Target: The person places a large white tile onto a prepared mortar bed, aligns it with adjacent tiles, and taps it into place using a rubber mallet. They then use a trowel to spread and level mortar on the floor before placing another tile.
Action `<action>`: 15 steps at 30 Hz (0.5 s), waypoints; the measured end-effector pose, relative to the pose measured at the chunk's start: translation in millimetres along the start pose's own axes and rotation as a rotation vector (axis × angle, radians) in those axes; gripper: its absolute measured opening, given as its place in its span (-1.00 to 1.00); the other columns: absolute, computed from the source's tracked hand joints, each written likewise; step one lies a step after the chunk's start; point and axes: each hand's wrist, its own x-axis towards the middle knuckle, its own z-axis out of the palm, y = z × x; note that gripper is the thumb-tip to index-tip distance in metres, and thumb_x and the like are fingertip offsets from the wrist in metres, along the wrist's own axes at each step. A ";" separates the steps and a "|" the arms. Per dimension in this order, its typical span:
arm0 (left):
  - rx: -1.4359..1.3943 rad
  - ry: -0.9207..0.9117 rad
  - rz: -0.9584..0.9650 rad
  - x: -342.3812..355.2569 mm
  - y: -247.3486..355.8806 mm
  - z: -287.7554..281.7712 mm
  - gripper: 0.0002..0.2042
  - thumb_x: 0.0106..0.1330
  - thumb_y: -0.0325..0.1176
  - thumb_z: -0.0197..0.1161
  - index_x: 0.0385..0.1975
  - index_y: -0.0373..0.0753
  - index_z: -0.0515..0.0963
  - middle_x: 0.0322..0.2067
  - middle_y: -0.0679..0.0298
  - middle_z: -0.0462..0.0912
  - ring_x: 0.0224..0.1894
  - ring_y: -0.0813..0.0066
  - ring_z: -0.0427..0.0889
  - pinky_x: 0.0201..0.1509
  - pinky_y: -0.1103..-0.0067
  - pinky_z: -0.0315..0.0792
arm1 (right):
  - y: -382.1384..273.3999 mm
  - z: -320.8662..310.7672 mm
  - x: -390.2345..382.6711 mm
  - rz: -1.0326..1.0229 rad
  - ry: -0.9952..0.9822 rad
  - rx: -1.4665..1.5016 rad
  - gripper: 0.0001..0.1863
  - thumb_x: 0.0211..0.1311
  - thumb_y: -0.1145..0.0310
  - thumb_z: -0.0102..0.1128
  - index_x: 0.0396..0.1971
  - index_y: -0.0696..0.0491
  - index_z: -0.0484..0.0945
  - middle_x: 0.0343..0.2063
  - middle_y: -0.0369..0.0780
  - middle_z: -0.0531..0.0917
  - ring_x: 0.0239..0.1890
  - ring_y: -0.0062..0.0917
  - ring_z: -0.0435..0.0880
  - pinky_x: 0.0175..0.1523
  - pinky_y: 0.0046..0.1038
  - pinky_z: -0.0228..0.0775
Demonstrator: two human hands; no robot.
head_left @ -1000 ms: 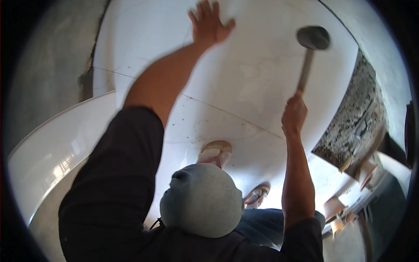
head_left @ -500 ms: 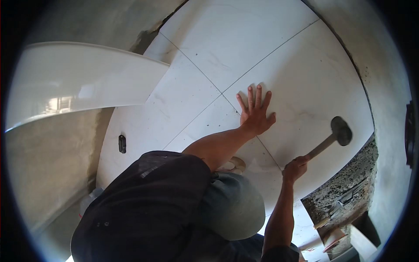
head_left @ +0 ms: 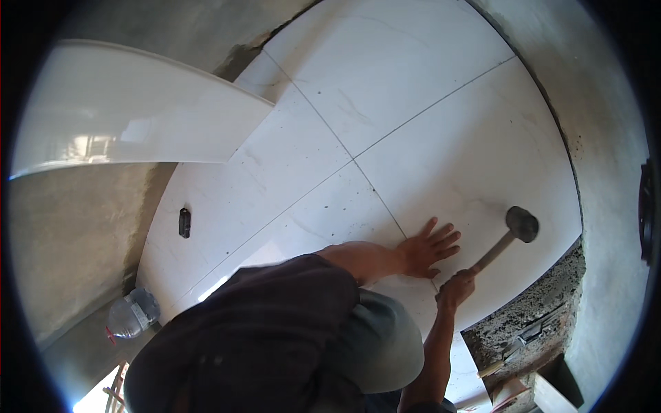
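Observation:
My left hand (head_left: 423, 249) lies with fingers spread on a white, faintly veined floor tile (head_left: 475, 165), just beside the joint between two tiles. Close to its right, my right hand (head_left: 456, 288) is wrapped round the wooden handle of a rubber mallet (head_left: 522, 224). The mallet's dark round head points away from me over the same tile; whether it touches the surface I cannot tell. Thin dark joints cross near the middle of the floor. My dark sleeve and a grey-green rounded cloth shape hide the nearest tiles.
A strip of rough mortar (head_left: 530, 296) borders the tiles at right, with a wooden-handled trowel (head_left: 509, 351) on it. A glossy white panel (head_left: 138, 110) juts in at left. A small black object (head_left: 184, 223) and a clear plastic bottle (head_left: 131, 315) are at left. Concrete walls (head_left: 585, 89) enclose the floor.
My left hand has slid nearer to me and to the right, close to the mallet hand. The right hand and mallet have shifted slightly nearer and left. More of the bottle now shows.

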 end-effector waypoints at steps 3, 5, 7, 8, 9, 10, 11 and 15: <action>0.033 0.057 0.041 1.3 11.3 15.6 -0.23 0.29 0.31 -0.07 0.46 0.10 0.05 0.51 0.23 -0.19 0.54 0.14 -0.29 0.46 -0.12 -0.35 | 6.6 -13.8 6.5 0.070 0.034 0.027 -0.37 0.53 -0.08 -0.36 -0.63 0.11 0.28 -0.72 -0.32 0.28 -0.65 -0.56 0.20 -0.53 -0.41 0.12; 0.052 0.069 0.058 2.2 6.9 16.8 -0.21 0.27 0.35 -0.06 0.45 0.14 0.05 0.51 0.22 -0.19 0.53 0.12 -0.30 0.46 -0.13 -0.34 | 14.8 -18.4 13.4 -0.037 -0.031 -0.096 -0.37 0.53 -0.06 -0.34 -0.63 0.13 0.29 -0.72 -0.32 0.29 -0.67 -0.57 0.21 -0.57 -0.40 0.10; -0.076 0.033 0.092 2.8 1.1 10.8 -0.20 0.24 0.38 -0.03 0.45 0.18 0.05 0.51 0.20 -0.19 0.53 0.07 -0.30 0.45 -0.14 -0.34 | 26.4 -21.9 20.3 0.138 0.061 0.065 -0.39 0.54 -0.02 -0.33 -0.64 0.13 0.30 -0.73 -0.32 0.30 -0.67 -0.57 0.22 -0.58 -0.38 0.09; -0.020 -0.014 0.066 5.0 -3.1 5.3 -0.19 0.23 0.38 -0.02 0.45 0.18 0.05 0.50 0.19 -0.19 0.53 0.04 -0.30 0.45 -0.15 -0.35 | 31.0 -25.5 25.5 0.191 0.104 0.169 -0.39 0.54 0.00 -0.32 -0.64 0.13 0.31 -0.73 -0.32 0.31 -0.67 -0.56 0.22 -0.58 -0.36 0.09; -0.025 -0.039 0.073 6.0 -2.9 0.1 -0.18 0.22 0.39 -0.01 0.45 0.18 0.06 0.50 0.17 -0.20 0.52 0.01 -0.30 0.44 -0.16 -0.35 | 38.4 -23.2 25.8 -0.170 0.140 -0.274 -0.44 0.55 0.09 -0.30 -0.65 0.12 0.32 -0.73 -0.30 0.35 -0.67 -0.54 0.30 -0.56 -0.30 0.17; -0.068 -0.127 0.107 9.1 -2.2 -5.5 -0.17 0.21 0.39 0.01 0.45 0.18 0.06 0.50 0.16 -0.20 0.52 -0.02 -0.30 0.44 -0.17 -0.36 | 43.4 -21.4 27.0 -0.075 0.118 -0.230 -0.48 0.53 0.16 -0.28 -0.62 0.14 0.37 -0.72 -0.22 0.40 -0.68 -0.46 0.36 -0.56 -0.26 0.20; -0.001 -0.109 0.165 15.4 -3.1 -10.6 -0.18 0.21 0.38 0.02 0.45 0.17 0.07 0.50 0.14 -0.20 0.52 -0.05 -0.31 0.44 -0.18 -0.36 | 47.2 -22.7 28.9 -0.114 0.043 -0.367 -0.47 0.53 0.13 -0.29 -0.58 0.18 0.40 -0.71 -0.15 0.44 -0.65 -0.38 0.40 -0.50 -0.21 0.23; 0.212 -0.293 0.567 46.0 3.0 -23.3 -0.23 0.26 0.34 -0.01 0.45 0.20 0.07 0.51 0.18 -0.22 0.52 0.00 -0.31 0.44 -0.17 -0.39 | 43.4 -29.3 30.7 -0.063 0.101 0.072 -0.54 0.51 0.13 -0.24 -0.43 0.16 0.48 -0.57 -0.09 0.56 -0.49 -0.24 0.51 -0.32 -0.21 0.31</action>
